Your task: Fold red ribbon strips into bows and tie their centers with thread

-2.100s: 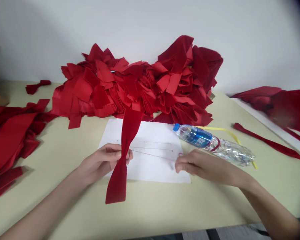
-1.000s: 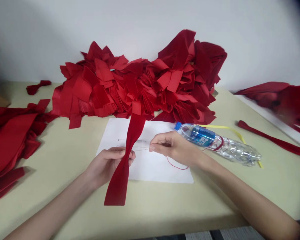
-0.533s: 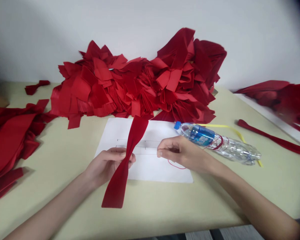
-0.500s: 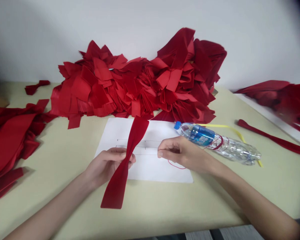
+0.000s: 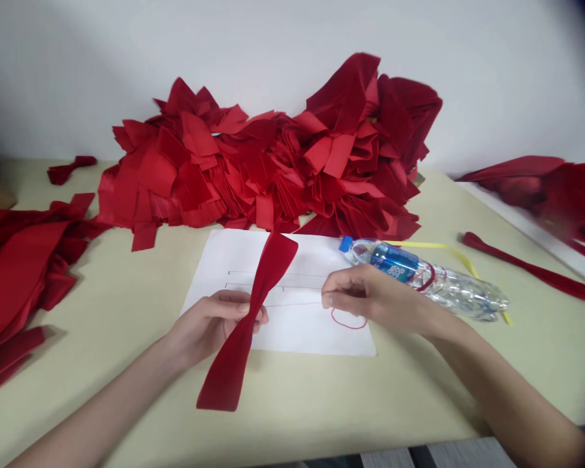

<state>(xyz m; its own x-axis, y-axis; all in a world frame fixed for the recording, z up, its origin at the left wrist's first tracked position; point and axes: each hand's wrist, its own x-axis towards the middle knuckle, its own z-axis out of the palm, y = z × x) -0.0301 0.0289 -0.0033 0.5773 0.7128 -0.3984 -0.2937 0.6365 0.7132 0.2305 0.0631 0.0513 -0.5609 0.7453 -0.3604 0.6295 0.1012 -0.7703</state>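
Note:
My left hand (image 5: 224, 318) pinches the narrow middle of a red velvet ribbon strip (image 5: 263, 273), which slants up to the right with both wide ends free. A thin red thread (image 5: 292, 305) runs taut from the ribbon's middle across to my right hand (image 5: 365, 299). The fingertips of that hand are pressed together on the thread, and a slack loop of it hangs below them. Under both hands lies a white paper sheet (image 5: 302, 335) with ruled black lines and short marks.
A plastic bottle (image 5: 394, 261) wound with red thread lies right of the paper, over a yellow strip (image 5: 448, 247). Behind stands a big heap of red ribbon pieces (image 5: 273, 169). More red strips (image 5: 24, 273) lie at the left, and a single narrow one (image 5: 531, 266) at the right.
My right hand first came left toward the ribbon, then drew back right, stretching the thread. The ribbon has tilted further to the right in my left hand.

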